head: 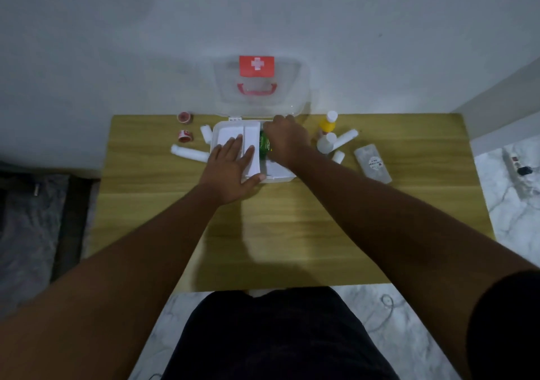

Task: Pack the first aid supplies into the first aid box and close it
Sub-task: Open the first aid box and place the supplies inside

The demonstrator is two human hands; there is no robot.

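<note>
**Seating the green item in the box**

The first aid box (280, 173) sits open at the centre of the frame on the worktop (175, 204), its clear lid (260, 87) standing up against the wall behind it. The left hand (230, 169) lies flat, fingers spread, on the white packets (233, 138) in the left part of the box, gripping nothing. The right hand (285, 140) is closed over a green item (264, 146) and appears to be lowering it into the gap just right of those packets.

To do this step well, the left hand should probably keep the packets pressed aside so the gap stays open, while the right hand pushes the green item down flat rather than leaving it proud of the rim, or the lid may not shut.

Much remains outside: two red tape rolls (184, 125) and white rolls (190, 153) at centre left, a yellow bottle (328, 124), a clear bottle (325, 143) and a grey pack (372, 162) at centre right.
</note>
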